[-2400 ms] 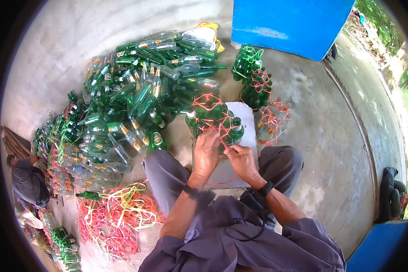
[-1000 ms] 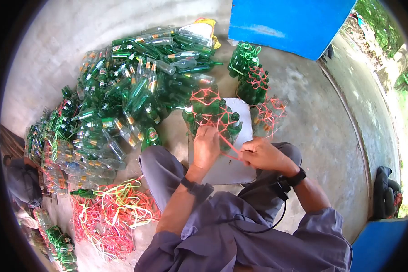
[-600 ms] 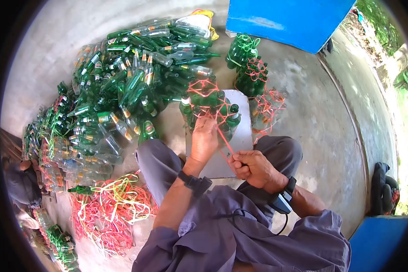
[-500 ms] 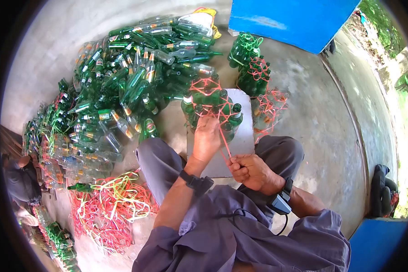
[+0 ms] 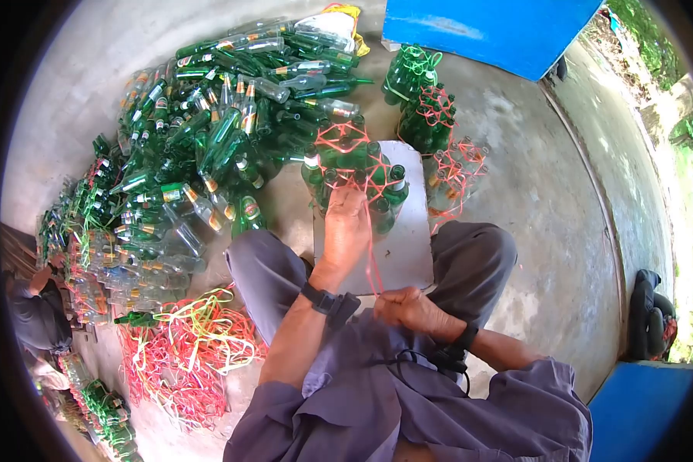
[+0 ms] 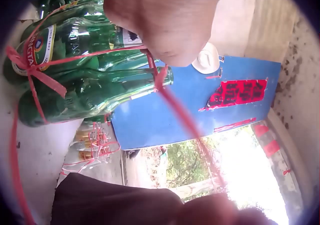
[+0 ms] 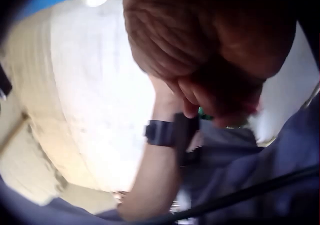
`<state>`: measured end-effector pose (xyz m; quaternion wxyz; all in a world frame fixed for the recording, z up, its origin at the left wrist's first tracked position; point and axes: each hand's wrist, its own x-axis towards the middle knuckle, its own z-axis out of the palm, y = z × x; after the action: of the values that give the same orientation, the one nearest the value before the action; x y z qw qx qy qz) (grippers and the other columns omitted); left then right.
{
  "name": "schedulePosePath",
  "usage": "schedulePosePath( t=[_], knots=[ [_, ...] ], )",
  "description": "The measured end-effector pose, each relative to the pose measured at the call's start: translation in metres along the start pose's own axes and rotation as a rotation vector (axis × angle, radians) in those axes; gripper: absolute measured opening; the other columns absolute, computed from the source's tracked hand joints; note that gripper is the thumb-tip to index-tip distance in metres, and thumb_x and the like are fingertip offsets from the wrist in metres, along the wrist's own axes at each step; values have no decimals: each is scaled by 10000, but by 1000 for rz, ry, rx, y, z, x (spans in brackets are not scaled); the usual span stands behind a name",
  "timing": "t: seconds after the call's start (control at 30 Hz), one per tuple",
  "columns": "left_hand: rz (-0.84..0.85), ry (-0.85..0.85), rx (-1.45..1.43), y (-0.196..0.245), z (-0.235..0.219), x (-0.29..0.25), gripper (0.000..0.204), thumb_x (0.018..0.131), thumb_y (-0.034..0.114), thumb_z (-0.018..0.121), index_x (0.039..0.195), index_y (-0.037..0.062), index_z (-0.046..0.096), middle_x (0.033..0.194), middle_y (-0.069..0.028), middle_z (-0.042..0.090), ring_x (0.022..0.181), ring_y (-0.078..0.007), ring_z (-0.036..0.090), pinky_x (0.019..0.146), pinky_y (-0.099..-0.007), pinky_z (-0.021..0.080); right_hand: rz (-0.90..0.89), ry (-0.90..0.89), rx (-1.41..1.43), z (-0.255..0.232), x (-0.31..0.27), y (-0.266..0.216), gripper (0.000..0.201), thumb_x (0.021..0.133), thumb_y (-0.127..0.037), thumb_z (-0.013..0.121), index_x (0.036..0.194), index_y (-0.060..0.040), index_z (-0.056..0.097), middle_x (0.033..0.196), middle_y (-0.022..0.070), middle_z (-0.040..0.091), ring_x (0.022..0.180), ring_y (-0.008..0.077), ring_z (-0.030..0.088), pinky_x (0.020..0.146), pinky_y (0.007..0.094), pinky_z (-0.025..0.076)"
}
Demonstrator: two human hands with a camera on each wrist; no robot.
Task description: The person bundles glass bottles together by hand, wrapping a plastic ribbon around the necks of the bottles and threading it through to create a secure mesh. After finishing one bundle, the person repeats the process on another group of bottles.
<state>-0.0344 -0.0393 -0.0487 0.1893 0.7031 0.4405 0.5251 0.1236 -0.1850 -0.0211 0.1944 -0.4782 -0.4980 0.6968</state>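
A bundle of green glass bottles (image 5: 396,186) stands upright on a pale board, red plastic strap laced around the necks. At the bundle's near side my left hand (image 5: 345,223) grips the red strap (image 5: 372,258) close to the bottle necks. Down at the lap, my right hand (image 5: 412,309) holds the strap's other part with curled fingers, and it runs taut between both hands. In the left wrist view, the strap crosses a bottle mouth (image 6: 169,76) beside the left knuckles (image 6: 170,45). The right wrist view shows the curled right hand (image 7: 200,40); its grip is mostly in shadow.
The pale board (image 5: 410,258) lies between the knees. Right of it are strapped bottle bundles (image 5: 427,119). A large heap of loose bottles (image 5: 208,131) fills the left, with tangled red and yellow straps (image 5: 185,358) nearer. A blue panel (image 5: 489,31) stands behind; another person (image 5: 38,308) sits far left.
Both hands were close together at the bundle; my right hand has swung right, then come back toward the lap, drawing the strap out long. My left hand has stayed by the bottle necks.
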Motion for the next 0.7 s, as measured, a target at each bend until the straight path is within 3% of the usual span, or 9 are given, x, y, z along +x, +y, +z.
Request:
schedulePosePath(
  t=[0.13, 0.2, 0.23, 0.27, 0.37, 0.43, 0.47, 0.57, 0.7],
  knots=[
    [8, 1, 18, -6, 5, 1, 225, 832, -138, 576, 965, 39, 613, 912, -149, 616, 896, -336, 598, 772, -412, 498, -19, -169, 320, 12, -13, -31, 254, 1006, -163, 535, 871, 13, 658, 709, -7, 646, 642, 86, 583, 606, 299, 504],
    [-15, -24, 21, -6, 2, -1, 223, 829, -139, 571, 960, 36, 614, 908, -141, 617, 898, -335, 598, 778, -411, 498, 202, -183, 559, -1, -9, -39, 265, 994, -198, 568, 878, 14, 676, 689, 5, 639, 647, 99, 620, 607, 313, 519],
    [3, -21, 36, -6, 2, -2, 229, 824, -143, 573, 962, 35, 611, 897, -139, 614, 881, -331, 592, 770, -406, 496, 142, -86, 16, -10, -8, -37, 249, 968, -218, 607, 920, 12, 693, 669, 58, 626, 654, 126, 649, 615, 340, 527],
    [7, -14, 39, -6, 1, -2, 229, 824, -143, 573, 962, 35, 611, 897, -139, 614, 881, -331, 592, 770, -406, 496, 137, -89, 10, -18, -8, -26, 249, 968, -218, 607, 920, 12, 693, 669, 58, 626, 654, 126, 649, 615, 340, 527],
    [43, 11, 2, -5, 3, 0, 243, 811, -149, 586, 969, 34, 608, 877, -133, 601, 842, -321, 572, 741, -398, 487, -67, -40, -516, -45, -7, 4, 261, 938, -239, 637, 969, 14, 694, 666, 108, 599, 651, 127, 633, 625, 341, 523],
    [20, 8, -9, -8, 6, -2, 242, 813, -149, 586, 969, 34, 608, 880, -133, 598, 842, -321, 572, 742, -397, 487, -253, 267, -867, -55, -8, 2, 261, 905, -221, 658, 946, 35, 685, 667, 146, 589, 652, 117, 611, 628, 337, 510],
    [-5, -2, -12, -10, 6, -4, 242, 814, -149, 586, 969, 35, 607, 883, -132, 596, 842, -322, 573, 743, -396, 487, -257, 263, -871, -58, -7, 0, 261, 905, -221, 658, 946, 35, 685, 667, 146, 589, 652, 117, 611, 628, 337, 510],
    [15, 20, -14, -5, 5, -3, 246, 814, -150, 589, 974, 36, 605, 893, -131, 590, 842, -321, 572, 745, -390, 486, -230, 344, -200, -53, 10, -26, 264, 859, -207, 732, 917, 45, 684, 679, 82, 644, 653, 119, 618, 620, 323, 503],
    [-2, -9, 19, -7, 3, -3, 247, 816, -145, 593, 984, 35, 606, 902, -134, 587, 855, -324, 577, 758, -392, 488, -301, 380, -188, -50, 27, -39, 235, 895, -202, 722, 915, 31, 699, 689, 22, 641, 633, 91, 599, 584, 291, 494]
  ],
)
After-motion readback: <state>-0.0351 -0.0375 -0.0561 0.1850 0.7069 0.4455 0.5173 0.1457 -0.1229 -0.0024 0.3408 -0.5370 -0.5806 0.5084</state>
